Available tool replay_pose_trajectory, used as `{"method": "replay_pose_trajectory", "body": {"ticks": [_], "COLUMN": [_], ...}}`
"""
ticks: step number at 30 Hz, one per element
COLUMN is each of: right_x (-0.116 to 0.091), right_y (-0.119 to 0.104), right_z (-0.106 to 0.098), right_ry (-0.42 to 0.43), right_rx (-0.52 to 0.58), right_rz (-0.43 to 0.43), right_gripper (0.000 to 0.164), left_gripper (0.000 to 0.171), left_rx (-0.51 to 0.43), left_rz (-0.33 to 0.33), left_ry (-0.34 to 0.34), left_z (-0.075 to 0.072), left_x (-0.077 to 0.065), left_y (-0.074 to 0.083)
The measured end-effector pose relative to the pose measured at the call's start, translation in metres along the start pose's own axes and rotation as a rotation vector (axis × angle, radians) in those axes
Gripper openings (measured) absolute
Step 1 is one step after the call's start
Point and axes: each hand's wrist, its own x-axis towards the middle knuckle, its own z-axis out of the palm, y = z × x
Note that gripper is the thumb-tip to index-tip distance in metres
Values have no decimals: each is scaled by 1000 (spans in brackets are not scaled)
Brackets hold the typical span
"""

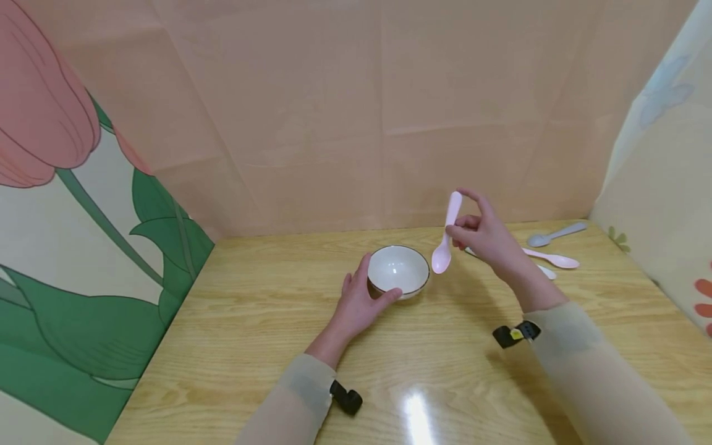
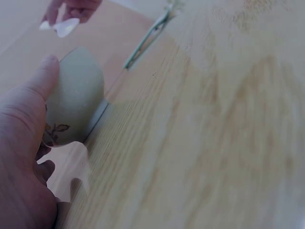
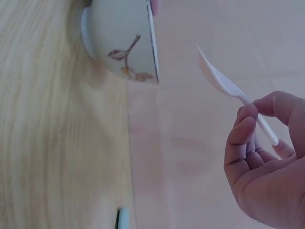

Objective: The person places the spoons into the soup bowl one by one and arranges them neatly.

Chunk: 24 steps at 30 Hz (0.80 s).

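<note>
A white bowl (image 1: pixel 397 269) with a dark rim stands upright on the table. In the right wrist view its outer wall (image 3: pixel 119 28) carries a brown sprig pattern. My left hand (image 1: pixel 358 307) holds the bowl's near left side, thumb at the front rim and fingers round the left. Just right of the bowl and raised above the table, my right hand (image 1: pixel 483 238) pinches a pale pink spoon (image 1: pixel 442 257) by its handle. The spoon's scoop points down beside the rim, apart from the bowl. Nothing is visible inside the bowl.
Behind my right wrist lie a grey spoon (image 1: pixel 539 240), a pink spoon (image 1: pixel 563 262) and a whitish utensil (image 1: pixel 547 272), partly hidden by the arm. A peach sheet (image 1: pixel 311 123) hangs along the table's back edge. Printed sheets flank both sides.
</note>
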Motion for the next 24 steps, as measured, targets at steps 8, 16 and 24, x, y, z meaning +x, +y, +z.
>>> {"method": "replay_pose_trajectory", "body": {"ticks": [8, 16, 24], "right_x": [8, 16, 23], "right_y": [-12, -12, -9], "right_z": [14, 32, 50], "right_ry": [-14, -50, -91], "right_rx": [-36, -68, -128], "right_rz": [-24, -45, -76], "right_gripper": [87, 86, 85], "left_gripper": [110, 108, 108], "left_rx": [9, 16, 10], "left_rz": [-8, 12, 3], "left_ry": [-6, -10, -17], "left_z": [-1, -1, -2], "left_x": [-2, -1, 0], "left_y": [2, 1, 3]}}
